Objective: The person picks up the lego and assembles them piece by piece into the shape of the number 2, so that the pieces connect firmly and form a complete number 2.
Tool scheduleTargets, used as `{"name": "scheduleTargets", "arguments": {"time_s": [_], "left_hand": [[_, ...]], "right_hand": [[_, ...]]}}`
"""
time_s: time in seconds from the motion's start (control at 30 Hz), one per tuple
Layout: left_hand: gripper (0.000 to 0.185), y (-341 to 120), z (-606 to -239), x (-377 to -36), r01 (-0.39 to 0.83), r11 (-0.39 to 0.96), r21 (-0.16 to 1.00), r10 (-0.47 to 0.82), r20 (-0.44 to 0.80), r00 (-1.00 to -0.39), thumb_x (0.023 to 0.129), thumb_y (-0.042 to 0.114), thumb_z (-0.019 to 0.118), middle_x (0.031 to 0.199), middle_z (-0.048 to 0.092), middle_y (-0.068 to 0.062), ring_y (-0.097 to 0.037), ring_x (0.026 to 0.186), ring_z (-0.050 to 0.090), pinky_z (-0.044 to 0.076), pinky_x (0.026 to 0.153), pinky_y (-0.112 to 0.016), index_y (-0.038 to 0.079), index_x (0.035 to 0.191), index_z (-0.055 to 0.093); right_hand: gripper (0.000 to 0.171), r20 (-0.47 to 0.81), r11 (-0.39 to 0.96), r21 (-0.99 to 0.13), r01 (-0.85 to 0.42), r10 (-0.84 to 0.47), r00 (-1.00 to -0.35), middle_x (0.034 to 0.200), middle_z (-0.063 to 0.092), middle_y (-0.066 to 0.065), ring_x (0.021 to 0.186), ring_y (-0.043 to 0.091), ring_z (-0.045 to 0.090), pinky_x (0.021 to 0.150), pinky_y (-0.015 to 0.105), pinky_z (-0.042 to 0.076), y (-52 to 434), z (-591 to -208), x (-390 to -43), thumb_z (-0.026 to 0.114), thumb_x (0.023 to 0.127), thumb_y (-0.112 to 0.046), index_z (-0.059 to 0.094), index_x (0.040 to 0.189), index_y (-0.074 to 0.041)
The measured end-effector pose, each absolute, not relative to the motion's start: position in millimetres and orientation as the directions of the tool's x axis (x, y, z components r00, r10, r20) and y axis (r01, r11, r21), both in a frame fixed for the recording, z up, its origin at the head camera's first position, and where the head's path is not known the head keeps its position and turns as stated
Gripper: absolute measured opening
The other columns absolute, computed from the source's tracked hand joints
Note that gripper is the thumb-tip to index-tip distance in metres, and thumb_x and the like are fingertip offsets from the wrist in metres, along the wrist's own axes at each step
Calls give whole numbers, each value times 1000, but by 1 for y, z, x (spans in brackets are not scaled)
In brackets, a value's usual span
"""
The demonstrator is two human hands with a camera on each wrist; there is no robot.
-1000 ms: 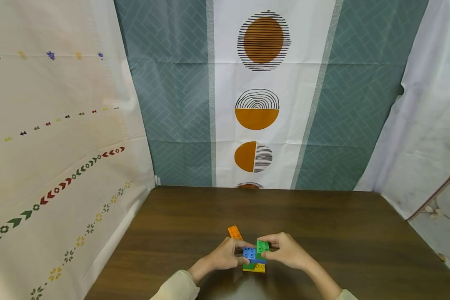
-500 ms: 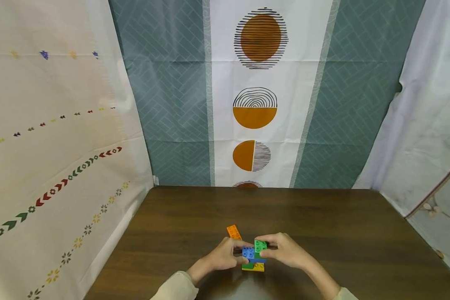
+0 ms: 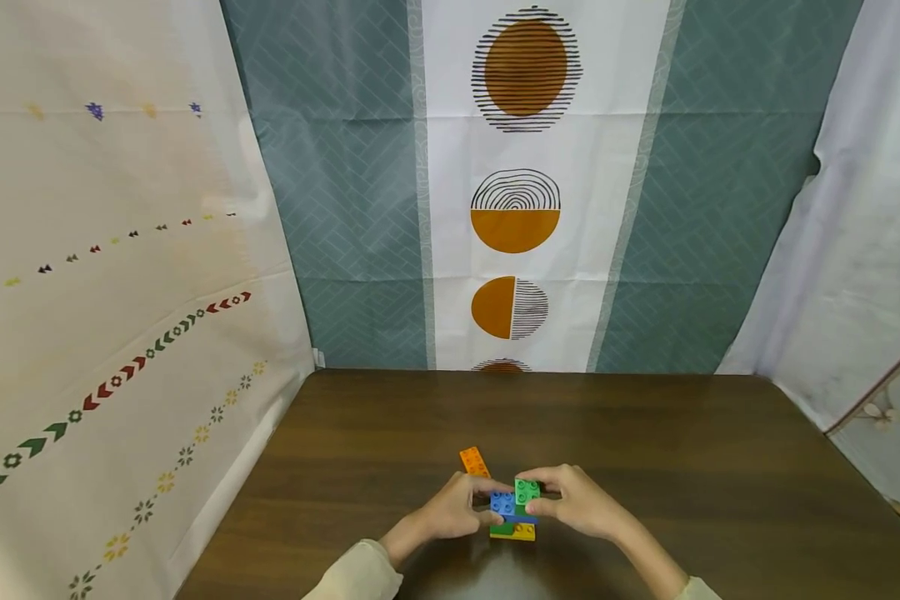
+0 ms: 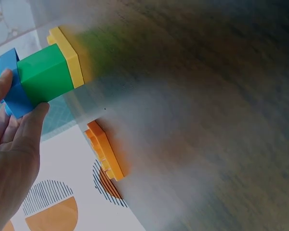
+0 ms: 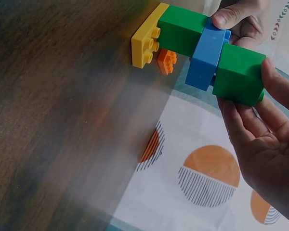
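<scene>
A small stack of toy bricks (image 3: 513, 512) stands on the brown table (image 3: 645, 467): a yellow plate (image 5: 145, 36) at the bottom, a dark green brick (image 5: 182, 30), a blue brick (image 5: 204, 57), and a light green brick (image 5: 241, 72) on top. My left hand (image 3: 453, 508) pinches the blue brick (image 4: 14, 94) from the left side. My right hand (image 3: 577, 500) grips the light green top brick (image 3: 527, 491) with thumb and fingers. An orange plate (image 3: 473, 461) lies flat on the table just behind the left hand, untouched.
Patterned cloth walls close in the table on the left (image 3: 120, 317), back (image 3: 513, 208) and right (image 3: 855, 275). Cream sleeves (image 3: 356, 575) cover both forearms at the near edge.
Both hands stay on the brick stack in the same grips. Only the head view has shifted slightly.
</scene>
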State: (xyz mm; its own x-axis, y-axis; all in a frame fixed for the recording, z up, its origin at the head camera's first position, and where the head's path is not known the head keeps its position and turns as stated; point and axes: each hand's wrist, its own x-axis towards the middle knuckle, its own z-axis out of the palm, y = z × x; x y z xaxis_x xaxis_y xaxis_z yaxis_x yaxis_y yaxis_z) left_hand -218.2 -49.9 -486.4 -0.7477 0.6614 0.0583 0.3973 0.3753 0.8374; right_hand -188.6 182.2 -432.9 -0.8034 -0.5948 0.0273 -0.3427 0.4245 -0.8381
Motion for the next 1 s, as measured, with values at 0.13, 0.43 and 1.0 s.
{"name": "scheduleTargets", "arguments": {"time_s": [0.13,0.43,1.0], "left_hand": [[39,-49,-487,-217,392,373,841,656,59,-752,86,5,72,94,74,-8,5,72,60,52,70,-14,4,124,66],[39,-49,-490,-218,400,362,842,662,69,-746,85,5,73,94,75,-8,2,74,63,53,70,-15,3,123,67],[38,-48,-490,-218,433,352,830,656,111,-746,85,7,73,95,75,-9,3,69,59,51,65,-14,4,123,67]], "right_hand": [[43,36,430,-828,-359,-600,-799,119,66,26,110,41,64,87,42,56,182,-432,-189,64,94,-17,58,126,11],[45,4,425,-843,-331,-609,-793,118,67,24,110,40,65,87,42,56,184,-431,-189,65,93,-16,57,127,13],[47,20,441,-828,-345,-592,-805,117,68,24,108,40,66,86,39,57,184,-432,-189,67,92,-19,57,126,12]]}}
